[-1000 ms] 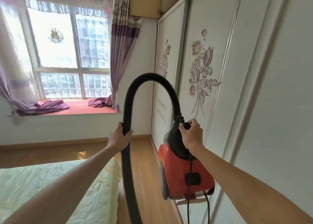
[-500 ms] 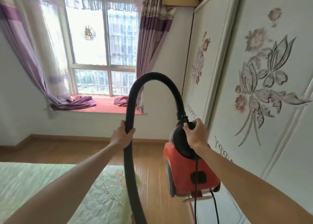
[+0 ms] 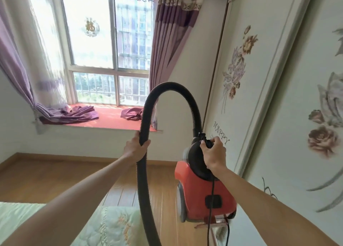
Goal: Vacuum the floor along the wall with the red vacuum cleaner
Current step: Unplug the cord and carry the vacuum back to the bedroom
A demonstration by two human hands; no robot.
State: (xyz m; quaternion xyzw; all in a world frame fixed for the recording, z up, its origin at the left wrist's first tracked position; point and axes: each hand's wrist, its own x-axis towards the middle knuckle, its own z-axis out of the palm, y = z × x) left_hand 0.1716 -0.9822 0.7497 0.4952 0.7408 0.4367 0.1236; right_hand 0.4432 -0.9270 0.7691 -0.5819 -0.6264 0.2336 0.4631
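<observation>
1. Right hand (image 3: 214, 153) grips the vacuum (image 3: 204, 193) by its top handle (image 3: 205, 140); body at the floor's (image 3: 55, 177) right edge, beside the wardrobe (image 3: 278, 78).
2. Left hand (image 3: 136, 149) grips the hose (image 3: 146, 180): ribbed, flexible.
3. Body probably rigid, fairly heavy; lift by handle.

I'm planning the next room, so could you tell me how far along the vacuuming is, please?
Done: nothing visibly cleaned. In hand: the right hand grips the red vacuum cleaner by its top handle beside the flowered wardrobe doors; the left hand holds the black hose. Left: the nozzle is out of view, so the wooden floor along the wall probably awaits vacuuming.
</observation>
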